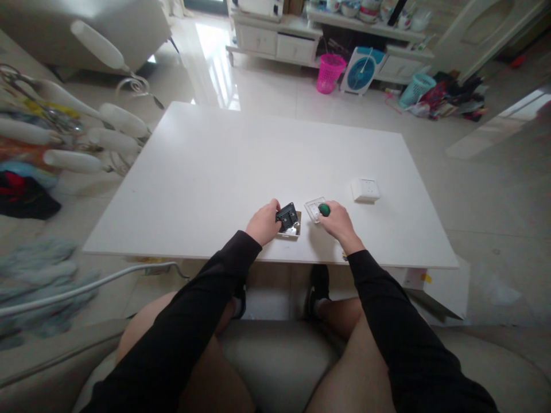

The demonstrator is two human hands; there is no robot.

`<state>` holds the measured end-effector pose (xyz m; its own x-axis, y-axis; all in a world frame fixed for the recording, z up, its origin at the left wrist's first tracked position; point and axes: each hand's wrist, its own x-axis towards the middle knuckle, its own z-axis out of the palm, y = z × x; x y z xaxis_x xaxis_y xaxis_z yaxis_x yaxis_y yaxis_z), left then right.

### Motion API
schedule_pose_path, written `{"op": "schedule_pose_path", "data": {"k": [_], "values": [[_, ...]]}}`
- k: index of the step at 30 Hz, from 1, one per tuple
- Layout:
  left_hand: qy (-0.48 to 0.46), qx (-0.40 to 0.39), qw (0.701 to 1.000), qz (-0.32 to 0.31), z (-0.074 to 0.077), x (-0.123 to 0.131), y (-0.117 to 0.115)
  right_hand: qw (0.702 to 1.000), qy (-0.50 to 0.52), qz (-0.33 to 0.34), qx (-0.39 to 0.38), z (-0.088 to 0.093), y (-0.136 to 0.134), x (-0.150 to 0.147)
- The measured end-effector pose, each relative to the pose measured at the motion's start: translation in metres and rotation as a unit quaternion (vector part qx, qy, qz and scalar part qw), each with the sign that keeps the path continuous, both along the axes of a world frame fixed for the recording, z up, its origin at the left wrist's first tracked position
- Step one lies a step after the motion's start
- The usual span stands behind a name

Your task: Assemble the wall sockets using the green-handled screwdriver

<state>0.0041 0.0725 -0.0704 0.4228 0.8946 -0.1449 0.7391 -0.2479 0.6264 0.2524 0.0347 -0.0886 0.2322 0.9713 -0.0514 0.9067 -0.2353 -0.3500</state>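
Observation:
My left hand (264, 222) is closed on a black square socket insert (287, 216), tilted at the table's near edge. Under it lies a small open box (297, 229) with white sides and shiny metal inside, partly covered by the insert. My right hand (338, 219) is closed around a tool with a rounded dark green handle (324, 210); the rest of the tool is hidden. Just left of that hand, a white square faceplate (314, 209) lies at a slant, partly covered by the fingers. I cannot tell whether the tool touches it.
White wall-socket pieces (365, 190) sit stacked farther right on the white table (258, 149). A lamp with several white arms (97, 46) stands by the left edge. Beyond the table are a pink basket (330, 73) and a blue-and-white fan (361, 70).

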Motion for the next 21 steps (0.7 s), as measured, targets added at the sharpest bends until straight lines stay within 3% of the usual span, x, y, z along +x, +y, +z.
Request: {"op": "schedule_pose_path", "data": {"k": [9,17,21], "values": [[-0.084,-0.039,0.994,0.05,0.006,0.006,0.0,0.999,0.029,0.019,0.013,0.002,-0.004,-0.008],[-0.195,0.063,0.96,0.193,0.026,-0.006,0.018,0.998,0.049,0.025,0.023,0.004,-0.003,-0.014],[-0.179,0.068,0.954,0.232,0.026,-0.026,0.034,0.998,0.052,0.024,0.015,0.003,-0.004,-0.014]]}}
